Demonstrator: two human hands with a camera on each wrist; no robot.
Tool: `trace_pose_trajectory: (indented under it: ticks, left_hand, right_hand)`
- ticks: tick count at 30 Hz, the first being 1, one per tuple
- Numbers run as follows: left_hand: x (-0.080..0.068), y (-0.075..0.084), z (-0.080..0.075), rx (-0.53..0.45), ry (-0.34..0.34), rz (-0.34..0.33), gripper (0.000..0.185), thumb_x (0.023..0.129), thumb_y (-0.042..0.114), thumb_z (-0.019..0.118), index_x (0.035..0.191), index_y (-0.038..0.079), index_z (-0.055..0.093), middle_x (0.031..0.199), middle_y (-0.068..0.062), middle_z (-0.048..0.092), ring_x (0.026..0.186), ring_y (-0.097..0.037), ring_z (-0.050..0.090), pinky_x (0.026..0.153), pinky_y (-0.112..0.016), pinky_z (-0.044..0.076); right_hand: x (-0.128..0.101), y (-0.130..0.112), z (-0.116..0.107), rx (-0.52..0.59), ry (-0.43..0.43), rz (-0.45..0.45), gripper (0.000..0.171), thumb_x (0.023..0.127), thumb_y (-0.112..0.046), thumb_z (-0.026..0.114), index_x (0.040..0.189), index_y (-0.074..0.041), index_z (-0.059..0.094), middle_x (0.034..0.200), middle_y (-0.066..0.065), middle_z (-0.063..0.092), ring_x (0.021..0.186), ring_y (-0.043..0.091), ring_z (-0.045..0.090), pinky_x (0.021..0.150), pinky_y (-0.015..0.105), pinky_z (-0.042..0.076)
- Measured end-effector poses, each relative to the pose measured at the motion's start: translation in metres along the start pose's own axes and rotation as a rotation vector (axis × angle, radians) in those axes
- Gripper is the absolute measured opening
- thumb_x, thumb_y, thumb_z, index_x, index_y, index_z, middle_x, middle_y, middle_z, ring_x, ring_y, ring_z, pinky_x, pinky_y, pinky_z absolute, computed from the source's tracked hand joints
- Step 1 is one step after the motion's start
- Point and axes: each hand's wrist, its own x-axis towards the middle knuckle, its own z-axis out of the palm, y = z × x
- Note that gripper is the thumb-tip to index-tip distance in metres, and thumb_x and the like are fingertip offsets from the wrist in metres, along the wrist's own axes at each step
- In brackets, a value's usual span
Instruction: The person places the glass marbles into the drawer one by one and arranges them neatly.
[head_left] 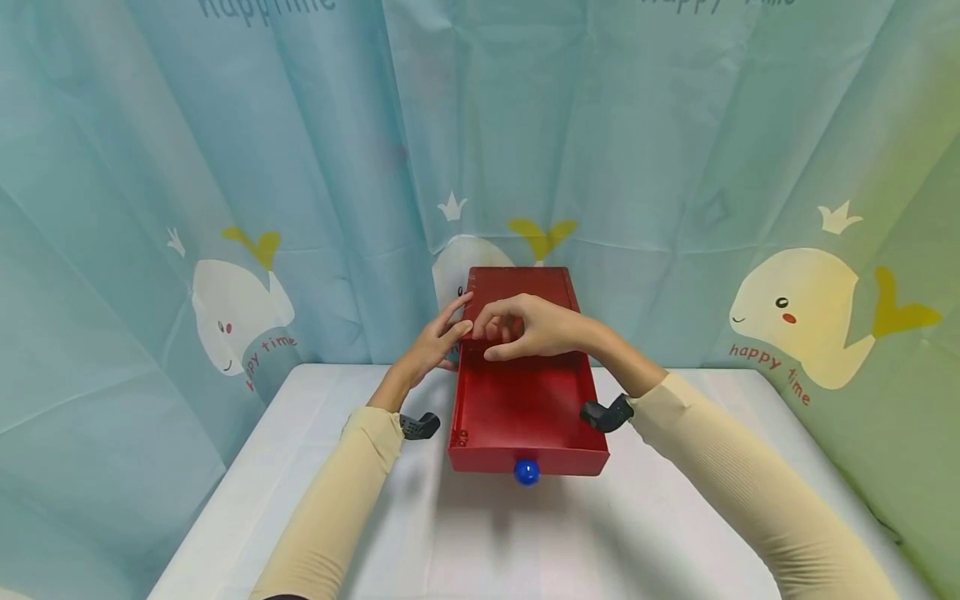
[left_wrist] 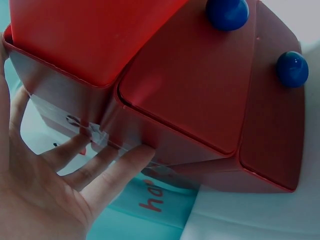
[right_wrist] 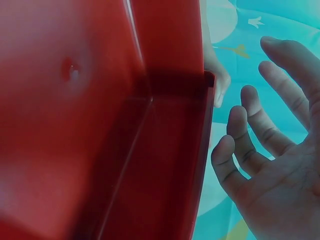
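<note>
Your left hand [head_left: 433, 343] lies flat-fingered against the left side of the red box [head_left: 517, 287], and your right hand [head_left: 528, 327] hovers over the pulled-out drawer [head_left: 525, 408], fingers loosely apart, gripping nothing. Brace the box left while working the drawer. Table [head_left: 660, 517] room lies in front of the knob [head_left: 527, 472]; the curtain [head_left: 300, 167] crowds behind.

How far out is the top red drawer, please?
Pulled well out: the top red drawer juts toward the viewer, inside showing, blue knob in front.
</note>
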Motion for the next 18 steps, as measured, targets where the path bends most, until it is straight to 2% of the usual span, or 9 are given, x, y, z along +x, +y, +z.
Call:
trace_pose_trajectory:
  ticks: [10, 14, 18]
  left_hand:
    - [0.001, -0.001, 0.000, 0.007, 0.002, 0.001, 0.064, 0.102, 0.048, 0.053, 0.161, 0.044, 0.028, 0.160, -0.014, 0.039, 0.135, -0.040, 0.051, 0.086, -0.060, 0.057]
    - [0.001, -0.002, -0.001, -0.003, 0.001, -0.002, 0.064, 0.102, 0.047, 0.053, 0.161, 0.044, 0.028, 0.160, -0.014, 0.039, 0.135, -0.040, 0.051, 0.086, -0.060, 0.057]
    - [0.001, -0.001, -0.001, -0.003, 0.004, -0.009, 0.064, 0.102, 0.047, 0.053, 0.161, 0.044, 0.028, 0.160, -0.015, 0.039, 0.134, -0.041, 0.052, 0.087, -0.060, 0.057]
  right_hand:
    - [-0.005, -0.002, -0.003, -0.021, 0.012, 0.017, 0.032, 0.089, -0.024, 0.080, 0.117, -0.012, 0.071, 0.092, -0.003, 0.066, 0.086, 0.017, 0.063, 0.077, 0.035, 0.056]
    - [-0.011, -0.002, -0.007, -0.046, 0.026, 0.036, 0.036, 0.088, -0.026, 0.081, 0.121, -0.015, 0.069, 0.095, -0.001, 0.066, 0.087, 0.016, 0.063, 0.078, 0.035, 0.056]
    - [-0.020, -0.003, -0.012, -0.047, 0.049, 0.044, 0.041, 0.088, -0.027, 0.081, 0.125, -0.014, 0.068, 0.098, 0.002, 0.067, 0.087, 0.016, 0.064, 0.078, 0.036, 0.057]
